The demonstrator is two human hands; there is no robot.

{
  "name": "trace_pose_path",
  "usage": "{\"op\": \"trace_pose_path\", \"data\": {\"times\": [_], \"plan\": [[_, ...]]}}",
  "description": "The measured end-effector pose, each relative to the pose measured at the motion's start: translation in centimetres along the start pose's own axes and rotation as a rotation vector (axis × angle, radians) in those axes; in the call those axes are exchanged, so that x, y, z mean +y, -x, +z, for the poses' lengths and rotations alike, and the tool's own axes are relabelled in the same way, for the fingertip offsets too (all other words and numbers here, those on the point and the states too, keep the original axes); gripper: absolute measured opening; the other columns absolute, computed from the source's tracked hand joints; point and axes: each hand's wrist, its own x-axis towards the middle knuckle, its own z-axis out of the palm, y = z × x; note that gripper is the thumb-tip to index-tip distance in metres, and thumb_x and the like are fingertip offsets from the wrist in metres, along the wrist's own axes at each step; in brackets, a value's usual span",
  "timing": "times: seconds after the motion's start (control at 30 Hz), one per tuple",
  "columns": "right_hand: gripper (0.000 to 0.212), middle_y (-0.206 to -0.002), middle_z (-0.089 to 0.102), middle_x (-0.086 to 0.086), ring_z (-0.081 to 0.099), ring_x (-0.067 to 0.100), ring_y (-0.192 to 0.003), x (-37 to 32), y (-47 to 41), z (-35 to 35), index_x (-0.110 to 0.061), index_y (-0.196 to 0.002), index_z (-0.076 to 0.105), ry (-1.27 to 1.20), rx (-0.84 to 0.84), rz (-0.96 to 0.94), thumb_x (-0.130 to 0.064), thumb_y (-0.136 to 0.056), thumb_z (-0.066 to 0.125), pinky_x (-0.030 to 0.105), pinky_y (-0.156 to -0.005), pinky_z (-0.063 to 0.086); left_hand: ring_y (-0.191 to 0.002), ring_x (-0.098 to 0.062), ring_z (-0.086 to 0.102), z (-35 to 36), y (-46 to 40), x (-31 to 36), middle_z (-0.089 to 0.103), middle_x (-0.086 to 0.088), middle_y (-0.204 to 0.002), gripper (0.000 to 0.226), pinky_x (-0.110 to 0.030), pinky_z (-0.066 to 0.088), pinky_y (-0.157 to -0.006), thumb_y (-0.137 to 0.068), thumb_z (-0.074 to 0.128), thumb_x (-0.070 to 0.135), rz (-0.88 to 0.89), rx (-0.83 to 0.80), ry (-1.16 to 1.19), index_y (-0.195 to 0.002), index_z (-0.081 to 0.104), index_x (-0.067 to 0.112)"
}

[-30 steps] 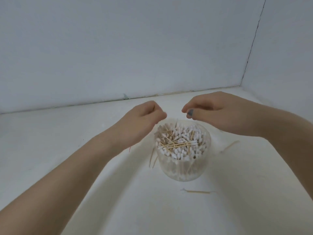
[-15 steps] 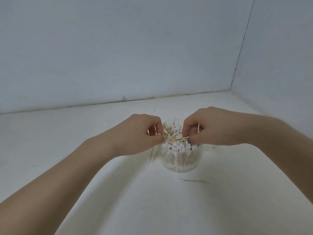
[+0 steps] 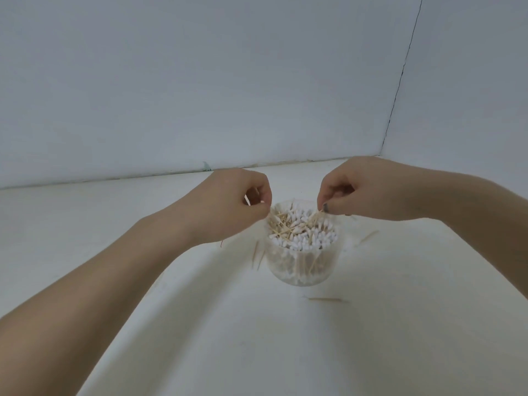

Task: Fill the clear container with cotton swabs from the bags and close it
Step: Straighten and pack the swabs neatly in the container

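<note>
1. While the clear container (image 3: pixel 303 261), packed with cotton swabs (image 3: pixel 303 234), stands lidless at frame centre, loose swabs are pinched by curled fingers of the left hand (image 3: pixel 240 201).
2. Another swab is pinched by the right hand (image 3: pixel 363 190).
3. Stray swabs (image 3: pixel 325 299) are scattered on the table (image 3: pixel 400 324).

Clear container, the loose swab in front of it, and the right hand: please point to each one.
clear container (image 3: pixel 303 270), head view, front wall below the rim
loose swab (image 3: pixel 325 299), head view, middle of its stick
right hand (image 3: pixel 368 190), head view, back of the hand

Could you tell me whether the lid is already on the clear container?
No, the clear container stands open, its cotton swabs exposed at the top.
</note>
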Motion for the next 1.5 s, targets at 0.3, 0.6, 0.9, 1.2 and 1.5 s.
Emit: {"op": "trace_pose_path", "data": {"times": [0.3, 0.6, 0.9, 1.2, 1.5], "plan": [[0.02, -0.076, 0.065, -0.015, 0.059, 0.0, -0.072, -2.6, -0.7, 0.4, -0.026, -0.088, 0.074, 0.233, -0.005, -0.064, -0.018, -0.091, 0.056, 0.018, -0.06, 0.043, -0.072, -0.004, 0.062, 1.5, -0.9, 0.4, 0.069, 0.017, -0.079, 0.014, -0.027, 0.05, -0.065, -0.089, 0.065, 0.022, 0.047, -0.052, -0.129, -0.082, 0.072, 0.032], [0.022, -0.074, 0.059, -0.018, 0.057, -0.001, -0.068, -3.9, -1.1, -0.1, -0.024, -0.094, 0.075, 0.366, -0.029, -0.12, -0.014, -0.092, 0.055, 0.017, -0.063, 0.045, -0.064, -0.003, 0.057, -1.1, -1.3, 1.2, 0.066, 0.009, -0.068, 0.014, -0.02, 0.047, -0.062, -0.084, 0.064, 0.014, 0.117, -0.095, -0.238, -0.078, 0.072, 0.024], [0.021, -0.082, 0.07, -0.011, 0.065, 0.012, -0.082, -3.3, -1.7, 1.4, -0.022, -0.095, 0.078, 0.374, -0.051, -0.106, -0.018, -0.089, 0.058, 0.03, -0.077, 0.056, -0.068, -0.002, 0.058, 1.5, -2.5, 1.2, 0.062, 0.016, -0.066, 0.011, -0.021, 0.045, -0.065, -0.086, 0.068, 0.015, 0.086, -0.209, -0.248, -0.085, 0.077, 0.022], [0.02, -0.075, 0.074, -0.006, 0.062, 0.004, -0.061, 0.7, -0.9, 3.4, -0.023, -0.08, 0.078, -0.305, 0.059, 0.008, -0.032, -0.093, 0.067, 0.015, -0.064, 0.049, -0.069, -0.004, 0.059, 2.0, -1.4, -1.4, 0.071, 0.014, -0.075, 0.018, -0.031, 0.05, -0.07, -0.097, 0.063, 0.024, -0.056, -0.088, 0.244, -0.083, 0.075, 0.024], [0.017, -0.076, 0.069, -0.025, 0.058, 0.001, -0.068, 1.9, -0.6, 7.5, -0.031, -0.082, 0.079, -0.382, 0.405, -0.02, -0.034, -0.093, 0.066, 0.016, -0.066, 0.039, -0.091, -0.02, 0.063, 5.0, -1.0, -1.7, 0.069, 0.003, -0.104, 0.018, -0.042, 0.054, -0.091, -0.097, 0.06, 0.045, -0.241, 0.032, 0.528, -0.099, 0.064, 0.028]]}}
